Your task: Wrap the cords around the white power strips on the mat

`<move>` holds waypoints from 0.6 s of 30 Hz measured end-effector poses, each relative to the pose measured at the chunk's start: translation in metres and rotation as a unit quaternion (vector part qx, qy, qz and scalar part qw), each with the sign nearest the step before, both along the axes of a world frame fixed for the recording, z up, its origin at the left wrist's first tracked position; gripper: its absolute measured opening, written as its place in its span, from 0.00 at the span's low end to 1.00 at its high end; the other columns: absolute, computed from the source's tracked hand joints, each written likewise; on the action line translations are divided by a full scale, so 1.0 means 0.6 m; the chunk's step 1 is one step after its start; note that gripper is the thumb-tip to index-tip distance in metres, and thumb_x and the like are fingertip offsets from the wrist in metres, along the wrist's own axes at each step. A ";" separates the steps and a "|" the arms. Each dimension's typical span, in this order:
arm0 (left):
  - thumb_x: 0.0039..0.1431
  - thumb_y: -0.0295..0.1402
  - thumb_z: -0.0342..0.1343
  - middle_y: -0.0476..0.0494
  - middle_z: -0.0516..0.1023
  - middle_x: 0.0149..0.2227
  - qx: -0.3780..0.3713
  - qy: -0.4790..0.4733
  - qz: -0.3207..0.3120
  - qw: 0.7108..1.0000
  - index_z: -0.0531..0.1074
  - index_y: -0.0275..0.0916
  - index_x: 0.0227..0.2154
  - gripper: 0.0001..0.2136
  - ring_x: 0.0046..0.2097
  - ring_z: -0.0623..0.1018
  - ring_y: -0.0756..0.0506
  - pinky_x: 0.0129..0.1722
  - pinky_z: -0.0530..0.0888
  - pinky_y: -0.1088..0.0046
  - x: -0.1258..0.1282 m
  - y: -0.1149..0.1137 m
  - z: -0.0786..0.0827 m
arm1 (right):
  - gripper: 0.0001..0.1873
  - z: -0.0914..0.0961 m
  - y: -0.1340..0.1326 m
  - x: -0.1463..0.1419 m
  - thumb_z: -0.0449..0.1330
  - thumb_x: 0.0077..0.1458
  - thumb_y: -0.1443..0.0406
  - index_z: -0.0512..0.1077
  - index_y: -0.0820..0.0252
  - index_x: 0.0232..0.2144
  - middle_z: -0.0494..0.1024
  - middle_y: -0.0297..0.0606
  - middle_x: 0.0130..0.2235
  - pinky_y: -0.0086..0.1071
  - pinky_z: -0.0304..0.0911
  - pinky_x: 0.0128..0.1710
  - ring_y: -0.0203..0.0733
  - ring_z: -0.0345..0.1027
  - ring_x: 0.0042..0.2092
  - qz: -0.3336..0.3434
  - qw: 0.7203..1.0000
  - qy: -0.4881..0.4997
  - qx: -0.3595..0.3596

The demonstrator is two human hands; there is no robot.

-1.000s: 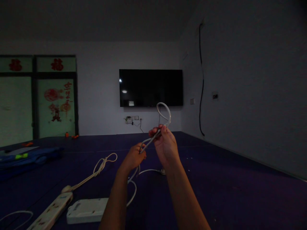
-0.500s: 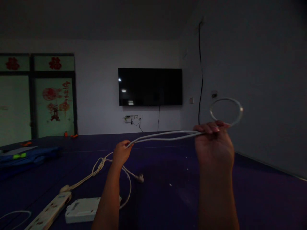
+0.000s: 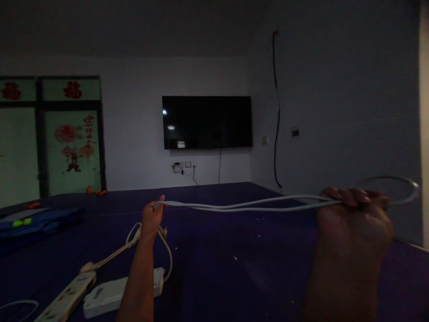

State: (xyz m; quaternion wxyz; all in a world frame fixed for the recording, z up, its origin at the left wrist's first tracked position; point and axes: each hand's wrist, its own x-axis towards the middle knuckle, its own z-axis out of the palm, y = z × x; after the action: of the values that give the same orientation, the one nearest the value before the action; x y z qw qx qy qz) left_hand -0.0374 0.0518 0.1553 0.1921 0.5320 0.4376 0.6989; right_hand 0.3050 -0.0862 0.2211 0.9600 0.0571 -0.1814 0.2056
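Observation:
A doubled white cable (image 3: 241, 207) stretches nearly level between my two hands above the purple tabletop. My left hand (image 3: 152, 219) is closed around its left end, thumb on top. My right hand (image 3: 355, 212) grips the other end with curled fingers, and a loop of the cable sticks out past it on the right. From under my left hand a strand curves down to a white power strip box (image 3: 107, 293), partly hidden by my left forearm. Left of that box lies a longer white power strip (image 3: 69, 295) with its own tied cable (image 3: 115, 255).
The purple table (image 3: 214, 259) carries small white scraps. Folded blue cloth (image 3: 43, 221) with a yellow-green patch lies at the left, orange items (image 3: 100, 192) near the far edge. A television (image 3: 208, 122) hangs on the far wall; a black cable (image 3: 276, 112) runs down the right wall.
My hands have moved farther apart, the right one going right and down, the left one left. The doubled cable between them is now longer and straighter.

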 end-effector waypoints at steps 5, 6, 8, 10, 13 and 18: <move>0.44 0.58 0.51 0.61 0.51 0.10 -0.010 -0.088 -0.033 0.996 0.62 0.40 0.17 0.23 0.12 0.51 0.56 0.12 0.50 0.80 0.007 -0.018 0.025 | 0.24 -0.003 0.037 -0.015 0.40 0.65 0.68 0.62 0.60 0.17 0.56 0.25 0.17 0.25 0.52 0.20 0.26 0.48 0.16 0.047 0.998 0.015 -0.038; 0.44 0.57 0.51 0.62 0.51 0.10 -0.011 -0.098 -0.038 0.994 0.60 0.41 0.16 0.23 0.12 0.51 0.56 0.12 0.50 0.80 0.007 -0.023 0.029 | 0.21 -0.005 0.045 -0.020 0.42 0.64 0.68 0.62 0.60 0.19 0.57 0.25 0.17 0.24 0.53 0.20 0.26 0.48 0.16 0.050 0.998 0.002 -0.046; 0.43 0.56 0.53 0.62 0.51 0.10 -0.012 -0.112 -0.045 0.993 0.58 0.41 0.15 0.23 0.12 0.51 0.57 0.11 0.50 0.80 0.006 -0.032 0.037 | 0.13 -0.009 0.060 -0.032 0.48 0.60 0.70 0.61 0.60 0.23 0.58 0.23 0.18 0.22 0.53 0.20 0.26 0.49 0.17 0.046 0.996 -0.041 -0.062; 0.42 0.55 0.55 0.62 0.52 0.10 -0.009 -0.116 -0.052 0.992 0.59 0.41 0.16 0.22 0.12 0.52 0.57 0.12 0.50 0.80 0.005 -0.040 0.041 | 0.08 -0.012 0.071 -0.045 0.55 0.55 0.69 0.62 0.59 0.25 0.57 0.21 0.17 0.21 0.50 0.19 0.25 0.47 0.16 0.042 0.992 -0.088 -0.086; 0.42 0.53 0.56 0.62 0.52 0.10 -0.004 -0.108 -0.064 0.992 0.64 0.39 0.19 0.20 0.12 0.53 0.57 0.12 0.50 0.80 0.007 -0.043 0.043 | 0.09 -0.012 0.081 -0.071 0.60 0.52 0.62 0.63 0.59 0.27 0.55 0.19 0.15 0.21 0.45 0.16 0.25 0.44 0.15 0.043 0.981 -0.153 -0.114; 0.42 0.53 0.57 0.62 0.50 0.10 -0.003 -0.074 -0.081 0.994 0.65 0.38 0.19 0.20 0.12 0.52 0.56 0.13 0.49 0.79 0.017 -0.034 0.046 | 0.18 -0.003 0.086 -0.115 0.61 0.49 0.51 0.65 0.59 0.27 0.55 0.19 0.14 0.23 0.42 0.14 0.24 0.43 0.14 0.005 0.958 -0.252 -0.136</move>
State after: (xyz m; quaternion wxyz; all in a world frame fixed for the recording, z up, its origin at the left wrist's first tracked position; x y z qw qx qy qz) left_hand -0.0270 0.0315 0.1831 0.2818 0.5123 0.3799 0.7168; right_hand 0.2359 -0.0348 0.2195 0.8809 -0.1270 -0.3870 0.2411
